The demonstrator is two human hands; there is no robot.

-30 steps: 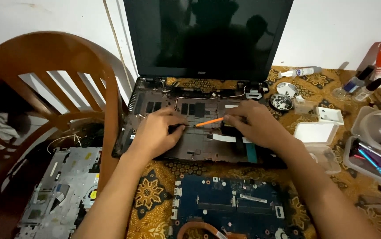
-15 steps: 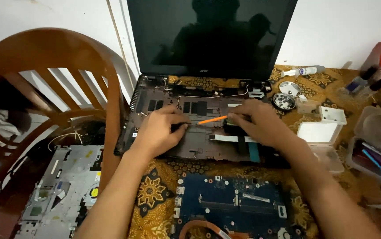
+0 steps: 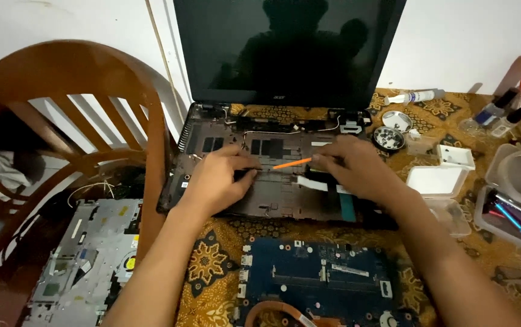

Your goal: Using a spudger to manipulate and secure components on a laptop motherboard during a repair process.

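I see my right hand (image 3: 357, 172) pinching the thick end of a thin orange tool (image 3: 292, 163) between thumb and fingertips. The tool lies nearly flat over the open laptop base (image 3: 212, 181), its long axis running left to right with a slight tilt: the held end sits higher in the view, and the tip points left and a little down towards my left hand (image 3: 218, 181). That hand rests palm down on the base, fingers curled and pressed onto a dark part just beside the tool's tip; I cannot tell whether it grips anything.

The base sits at the middle of the table's far edge, with the dark screen (image 3: 288, 51) standing upright behind it. A blue board (image 3: 327, 281) lies on the patterned cloth (image 3: 212, 266) at the near edge, just in front of the base. Towards the right edge are a white box (image 3: 436, 180), a round dish (image 3: 389, 138) holding small dark parts, and a clear tray (image 3: 514, 218) of tools. A wooden chair (image 3: 79, 121) stands at the left edge, and a grey keyboard frame (image 3: 85, 260) lies below it.
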